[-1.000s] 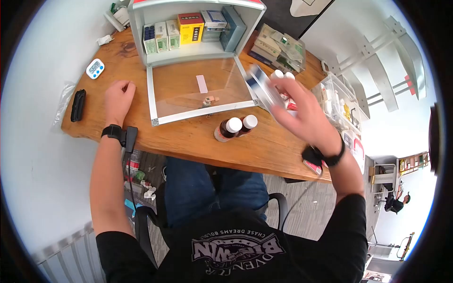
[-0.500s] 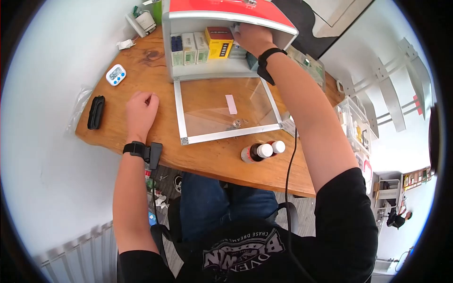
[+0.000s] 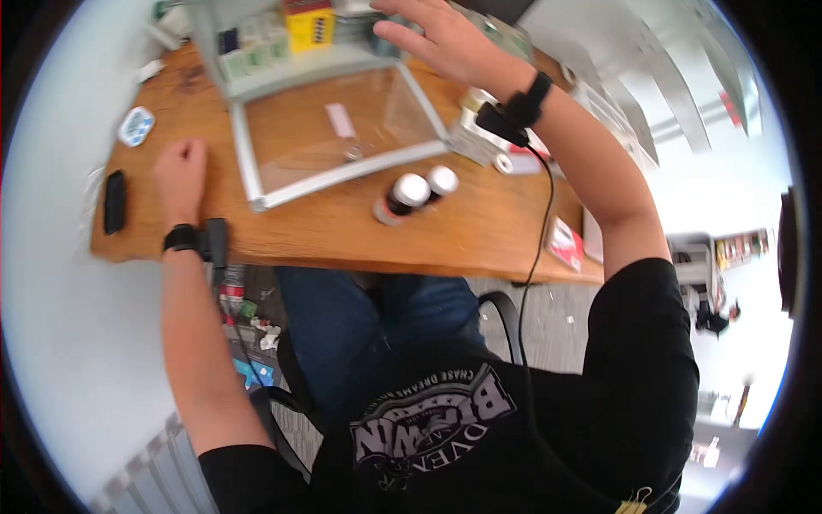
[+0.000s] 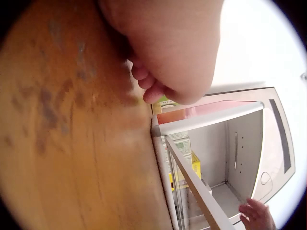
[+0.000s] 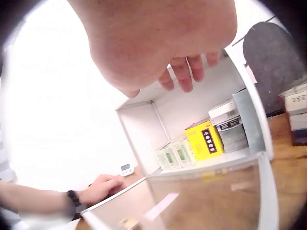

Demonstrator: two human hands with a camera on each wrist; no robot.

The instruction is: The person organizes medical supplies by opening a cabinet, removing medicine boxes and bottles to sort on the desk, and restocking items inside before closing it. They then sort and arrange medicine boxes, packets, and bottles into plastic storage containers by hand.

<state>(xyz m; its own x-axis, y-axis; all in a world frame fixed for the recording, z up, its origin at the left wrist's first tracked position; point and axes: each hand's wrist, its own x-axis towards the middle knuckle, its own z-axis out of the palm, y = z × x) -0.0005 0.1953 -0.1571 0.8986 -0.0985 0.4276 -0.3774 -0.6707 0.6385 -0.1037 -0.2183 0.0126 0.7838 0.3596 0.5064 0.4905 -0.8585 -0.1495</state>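
The right hand [image 3: 449, 44], fingers straight and slightly apart, is empty before one cabinet [image 5: 178, 111] holding one yellow box [image 5: 198, 142]. The left hand [image 3: 181, 178], fingers loosely curled, rests on the table [image 3: 295, 237]. Two bottles [image 3: 400, 202] stand there.

Wooden table [image 3: 300, 240] (faint sheen), smooth transparent door [image 3: 295, 137], cardboard boxes [image 5: 204, 141].

We find the cabinet [image 5: 137, 128] passable via its mouth, w/ free room inside above the yellow box [image 5: 205, 140] & adj. green-white boxes [image 5: 176, 154]. Obstr. noted: R hand [image 3: 449, 43], before cabinet mouth; lowered door [image 3: 351, 176], jutting from cabinet front; two bottles [image 3: 404, 197], farther fwd of cabinet; hanging cable [image 3: 548, 206], cabinet's front-R; L hand [image 3: 181, 176], cabinet's front-L. We note a narrow passable strip btwn L hand & door, cabinet's front-L.
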